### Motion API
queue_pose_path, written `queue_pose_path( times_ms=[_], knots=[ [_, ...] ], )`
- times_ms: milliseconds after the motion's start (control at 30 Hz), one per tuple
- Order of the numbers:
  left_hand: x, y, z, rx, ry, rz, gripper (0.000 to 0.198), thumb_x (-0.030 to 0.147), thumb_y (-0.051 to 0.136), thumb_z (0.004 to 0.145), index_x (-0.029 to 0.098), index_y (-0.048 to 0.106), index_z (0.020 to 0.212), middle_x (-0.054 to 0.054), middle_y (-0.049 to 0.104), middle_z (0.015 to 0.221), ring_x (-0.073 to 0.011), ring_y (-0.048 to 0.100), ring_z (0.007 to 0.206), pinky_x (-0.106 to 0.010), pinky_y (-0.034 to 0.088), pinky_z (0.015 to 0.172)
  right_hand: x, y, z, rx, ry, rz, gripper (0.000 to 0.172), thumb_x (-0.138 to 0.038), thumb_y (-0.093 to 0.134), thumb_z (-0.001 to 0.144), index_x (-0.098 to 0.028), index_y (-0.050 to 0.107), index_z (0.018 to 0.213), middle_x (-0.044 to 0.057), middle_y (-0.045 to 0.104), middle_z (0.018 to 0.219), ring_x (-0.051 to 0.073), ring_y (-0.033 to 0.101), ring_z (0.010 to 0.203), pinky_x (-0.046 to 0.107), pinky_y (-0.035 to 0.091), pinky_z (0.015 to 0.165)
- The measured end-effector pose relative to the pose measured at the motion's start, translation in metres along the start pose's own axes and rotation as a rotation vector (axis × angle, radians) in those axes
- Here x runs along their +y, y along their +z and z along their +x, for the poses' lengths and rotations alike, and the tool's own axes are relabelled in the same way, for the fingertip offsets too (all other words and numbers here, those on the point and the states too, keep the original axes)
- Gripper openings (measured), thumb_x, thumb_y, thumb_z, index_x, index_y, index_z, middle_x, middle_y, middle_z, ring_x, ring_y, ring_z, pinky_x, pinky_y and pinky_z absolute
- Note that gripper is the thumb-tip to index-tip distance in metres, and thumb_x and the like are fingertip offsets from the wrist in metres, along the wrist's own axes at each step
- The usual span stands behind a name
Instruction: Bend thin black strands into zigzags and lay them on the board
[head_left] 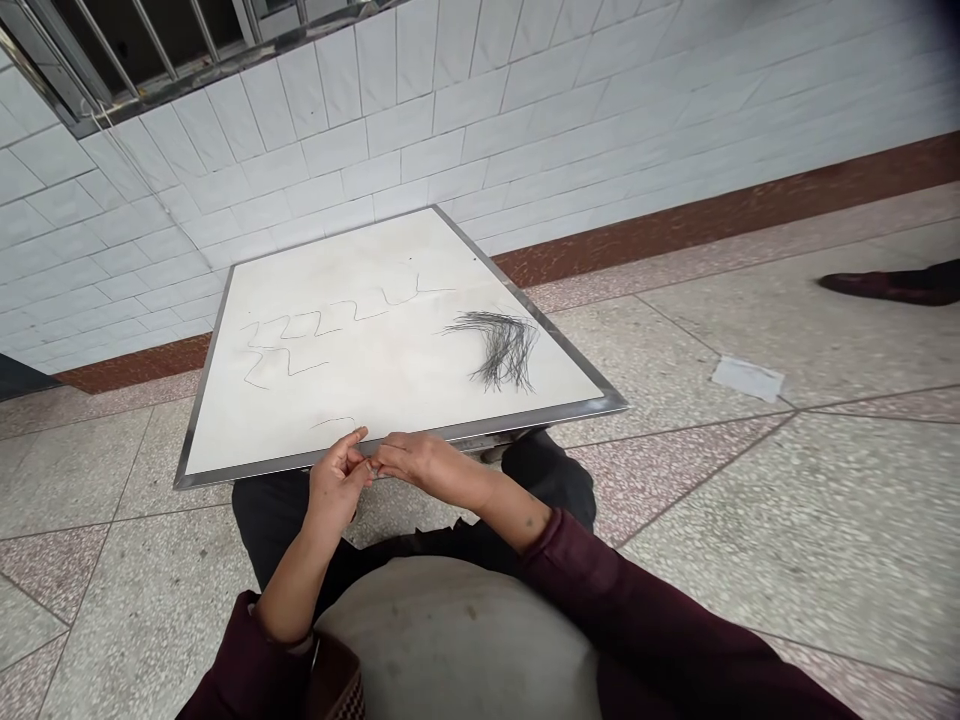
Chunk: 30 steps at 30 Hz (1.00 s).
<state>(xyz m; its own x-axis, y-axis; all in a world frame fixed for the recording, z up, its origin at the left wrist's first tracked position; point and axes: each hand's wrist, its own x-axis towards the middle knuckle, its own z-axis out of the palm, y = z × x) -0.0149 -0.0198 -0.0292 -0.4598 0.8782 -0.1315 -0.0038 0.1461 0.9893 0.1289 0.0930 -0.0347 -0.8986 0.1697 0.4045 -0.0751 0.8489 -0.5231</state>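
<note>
At the near edge of the white tabletop (375,375), my left hand (335,485) and my right hand (424,465) meet with their fingertips pinched together. A thin black wire (334,420) curves over the tabletop to the fingers of my left hand; the part between my fingertips is hidden. Beyond my hands, several wires bent in zigzags (315,322) lie in a row, with further bent wire (289,362) nearer on the left. A loose bunch of straighter thin black wires (504,348) lies at the right of the tabletop.
The table has a metal rim (559,330) and stands near a white tiled wall (420,120). A barred window (172,40) is at upper left. A flat white piece (748,378) lies on the speckled floor (862,500). Another person's shoe (885,288) shows at right.
</note>
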Motion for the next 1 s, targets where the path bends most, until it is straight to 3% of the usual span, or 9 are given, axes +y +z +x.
queue_pose_path(
  times_ms=[167, 267, 333, 400, 433, 533, 633, 867, 1000],
  knots=[
    [0.001, 0.001, -0.001, 0.006, 0.004, -0.042, 0.051, 0.029, 0.070, 0.074, 0.017, 0.061, 0.123, 0.005, 0.054, 0.065, -0.0096, 0.053, 0.060, -0.024, 0.048, 0.064, 0.004, 0.000, 0.002, 0.044, -0.032, -0.008, 0.017, -0.027, 0.046, 0.099, -0.019, 0.060, 0.102, 0.006, 0.064, 0.089, 0.016, 0.060, 0.081, 0.027, 0.047, 0.070],
    [0.005, -0.001, -0.001, 0.060, 0.031, -0.079, 0.051, 0.031, 0.069, 0.077, 0.017, 0.058, 0.126, 0.003, 0.057, 0.073, -0.0109, 0.056, 0.067, -0.025, 0.050, 0.067, 0.012, 0.002, 0.000, 0.308, 0.043, -0.010, 0.030, -0.040, 0.062, 0.089, -0.020, 0.058, 0.111, 0.011, 0.064, 0.103, 0.024, 0.058, 0.100, 0.039, 0.048, 0.086],
    [0.007, -0.005, -0.001, 0.102, 0.071, -0.092, 0.050, 0.033, 0.068, 0.080, 0.018, 0.057, 0.126, 0.001, 0.059, 0.079, -0.0110, 0.057, 0.071, -0.025, 0.050, 0.071, 0.017, 0.005, -0.003, 0.545, 0.199, 0.053, 0.045, -0.045, 0.072, 0.079, -0.021, 0.056, 0.115, 0.012, 0.060, 0.112, 0.028, 0.054, 0.107, 0.045, 0.046, 0.092],
    [0.007, -0.007, -0.001, 0.136, 0.106, -0.107, 0.048, 0.034, 0.067, 0.082, 0.019, 0.057, 0.126, 0.000, 0.060, 0.082, -0.0105, 0.058, 0.072, -0.026, 0.050, 0.074, 0.019, 0.010, -0.006, 0.713, 0.408, 0.253, 0.049, -0.046, 0.075, 0.075, -0.023, 0.055, 0.114, 0.010, 0.058, 0.112, 0.025, 0.056, 0.099, 0.041, 0.050, 0.084],
    [0.007, -0.007, -0.001, 0.143, 0.117, -0.118, 0.047, 0.034, 0.066, 0.082, 0.019, 0.057, 0.126, 0.000, 0.060, 0.083, -0.0102, 0.058, 0.071, -0.026, 0.049, 0.075, 0.019, 0.014, -0.007, 0.735, 0.498, 0.409, 0.047, -0.045, 0.075, 0.075, -0.023, 0.055, 0.112, 0.009, 0.058, 0.109, 0.021, 0.058, 0.091, 0.037, 0.051, 0.077],
    [0.006, -0.005, -0.001, 0.121, 0.129, -0.136, 0.046, 0.034, 0.066, 0.083, 0.020, 0.056, 0.126, 0.001, 0.061, 0.082, -0.0100, 0.058, 0.071, -0.025, 0.049, 0.074, 0.011, 0.027, -0.006, 0.594, 0.622, 0.943, 0.037, -0.042, 0.071, 0.078, -0.022, 0.057, 0.106, 0.002, 0.060, 0.094, 0.012, 0.056, 0.070, 0.025, 0.047, 0.058],
    [0.004, -0.001, -0.003, 0.057, 0.103, -0.111, 0.047, 0.035, 0.065, 0.084, 0.020, 0.056, 0.127, -0.001, 0.062, 0.086, -0.0103, 0.059, 0.072, -0.025, 0.050, 0.074, -0.002, 0.036, -0.001, 0.479, 0.622, 1.250, 0.030, -0.041, 0.070, 0.080, -0.019, 0.062, 0.098, 0.000, 0.063, 0.082, 0.009, 0.058, 0.065, 0.021, 0.044, 0.054],
    [0.009, 0.001, -0.006, 0.004, 0.057, 0.040, 0.055, 0.038, 0.063, 0.084, 0.020, 0.050, 0.135, 0.002, 0.060, 0.077, -0.0113, 0.060, 0.069, -0.026, 0.052, 0.072, -0.012, 0.038, 0.006, 0.522, 0.655, 1.354, 0.028, -0.040, 0.076, 0.075, -0.016, 0.064, 0.086, -0.001, 0.066, 0.075, 0.008, 0.060, 0.063, 0.019, 0.045, 0.055],
    [0.010, -0.001, -0.006, -0.029, 0.071, 0.089, 0.057, 0.036, 0.062, 0.085, 0.018, 0.049, 0.137, 0.003, 0.057, 0.072, -0.0108, 0.058, 0.066, -0.026, 0.051, 0.071, -0.008, 0.037, 0.003, 0.464, 0.662, 1.344, 0.030, -0.042, 0.075, 0.075, -0.016, 0.064, 0.085, -0.001, 0.067, 0.073, 0.008, 0.059, 0.058, 0.020, 0.044, 0.054]
  ],
)
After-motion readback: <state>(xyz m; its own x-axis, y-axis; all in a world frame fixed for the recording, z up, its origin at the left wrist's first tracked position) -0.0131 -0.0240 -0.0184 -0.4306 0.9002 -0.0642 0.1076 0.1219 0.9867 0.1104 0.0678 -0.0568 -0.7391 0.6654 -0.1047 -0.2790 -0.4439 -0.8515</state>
